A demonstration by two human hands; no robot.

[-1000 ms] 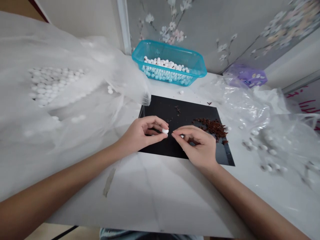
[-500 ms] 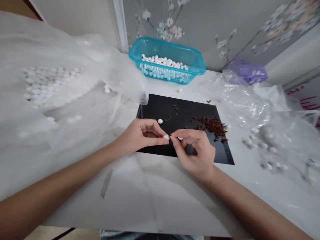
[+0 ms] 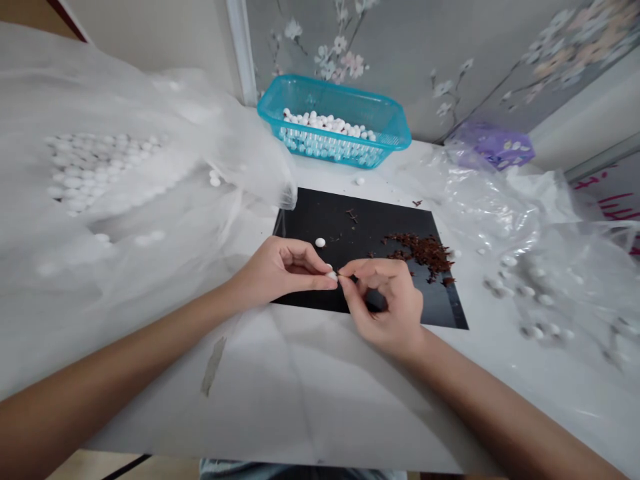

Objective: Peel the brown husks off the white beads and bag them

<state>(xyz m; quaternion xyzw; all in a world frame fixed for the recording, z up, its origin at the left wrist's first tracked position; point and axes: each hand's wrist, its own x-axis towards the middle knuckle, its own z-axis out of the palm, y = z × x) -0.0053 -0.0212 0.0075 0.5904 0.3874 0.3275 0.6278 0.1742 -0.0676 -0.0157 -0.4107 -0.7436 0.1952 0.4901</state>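
Note:
Thumb and fingers of my left hand (image 3: 283, 270) pinch a small white ball (image 3: 332, 275), with a bit of white also showing just above it. Touching or nearly touching the ball's right side, my right hand (image 3: 385, 297) is closed in a pinch. A tiny dark speck shows at its fingertips, too small to name. Both hands are over a black mat (image 3: 320, 210). Another white ball (image 3: 320, 243) lies on the mat just beyond my left fingers. Right of it is a heap of small reddish-brown pointed pieces (image 3: 425, 253).
A blue plastic basket (image 3: 333, 143) with many white balls stands at the back against the wall. To the left spreads a large translucent bag (image 3: 200, 127) with white balls. Clear plastic bags (image 3: 490, 193), loose balls and a purple box (image 3: 500, 147) are on the right.
My right hand has shifted slightly left, its fingertips closer to the ball. A white ball seen under the right fingers is now hidden. My left hand has barely moved.

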